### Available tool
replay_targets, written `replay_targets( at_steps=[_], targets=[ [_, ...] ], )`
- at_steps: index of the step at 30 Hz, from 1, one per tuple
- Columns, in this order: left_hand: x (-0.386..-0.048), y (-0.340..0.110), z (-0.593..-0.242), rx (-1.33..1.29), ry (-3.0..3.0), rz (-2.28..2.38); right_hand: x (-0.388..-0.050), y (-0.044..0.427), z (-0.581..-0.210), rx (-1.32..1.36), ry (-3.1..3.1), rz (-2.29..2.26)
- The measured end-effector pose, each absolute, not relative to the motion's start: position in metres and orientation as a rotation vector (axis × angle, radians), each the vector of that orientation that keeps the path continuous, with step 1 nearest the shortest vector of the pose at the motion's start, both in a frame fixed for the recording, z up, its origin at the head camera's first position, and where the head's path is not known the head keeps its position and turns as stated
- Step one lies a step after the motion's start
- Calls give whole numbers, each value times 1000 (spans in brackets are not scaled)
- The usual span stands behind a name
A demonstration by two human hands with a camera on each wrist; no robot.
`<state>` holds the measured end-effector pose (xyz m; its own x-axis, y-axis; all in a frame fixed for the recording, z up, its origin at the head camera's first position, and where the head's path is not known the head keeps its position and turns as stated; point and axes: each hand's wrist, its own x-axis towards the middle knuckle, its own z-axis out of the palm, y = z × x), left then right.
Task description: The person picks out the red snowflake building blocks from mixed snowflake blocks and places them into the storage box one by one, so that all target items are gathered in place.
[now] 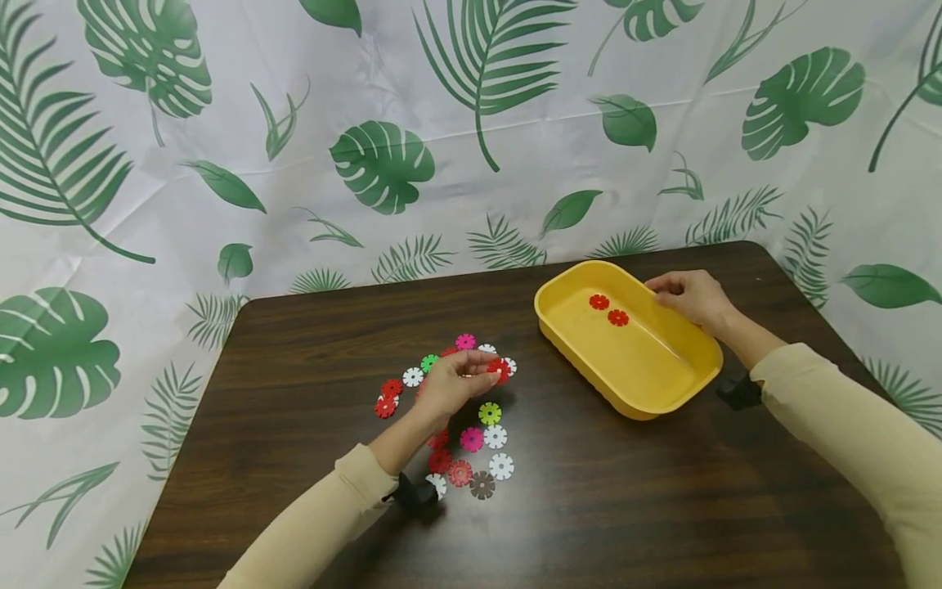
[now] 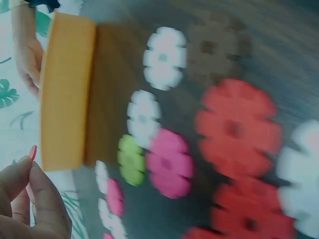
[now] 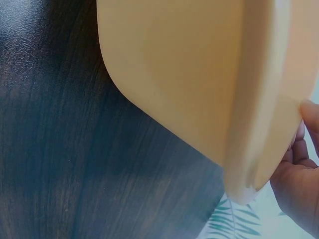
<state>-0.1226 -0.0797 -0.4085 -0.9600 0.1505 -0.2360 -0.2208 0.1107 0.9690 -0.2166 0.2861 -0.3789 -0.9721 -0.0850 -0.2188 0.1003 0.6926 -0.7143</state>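
Note:
Between thumb and fingertips my left hand (image 1: pixel 458 384) pinches a red notched disc (image 1: pixel 498 370), held above the table to the left of the yellow tray (image 1: pixel 625 401). The left wrist view shows that disc (image 2: pixel 33 152) edge-on in the left hand (image 2: pixel 37 199). My right hand (image 1: pixel 692 296) grips the tray's far right rim, with the thumb over the edge; the right wrist view also shows the hand (image 3: pixel 299 174) at the rim. Two red discs (image 1: pixel 618 317) lie inside the tray near its far left end.
Flat notched discs in red, white, pink, green and brown (image 1: pixel 482 486) lie scattered on the dark wooden table (image 1: pixel 294 425), around and under the left forearm. A white cloth with green leaves (image 1: pixel 294 204) hangs behind the table.

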Motion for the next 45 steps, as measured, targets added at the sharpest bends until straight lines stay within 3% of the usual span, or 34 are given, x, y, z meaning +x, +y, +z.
replay_targets(
  at_steps=[9,21,34,45],
  targets=[
    [-143,-43,-390,-15,2086,1985,-218,288,-380,6,2678,-1156],
    [-168,30,-375,-146,1869,2107,-217,292,-380,21,2691,-1161],
    [-186,109,-379,-412,1829,2119,-219,290,-382,-6,2717,-1122],
    [-188,135,-389,-575,1814,2103,-217,288,-380,-10,2717,-1136]
  ],
)
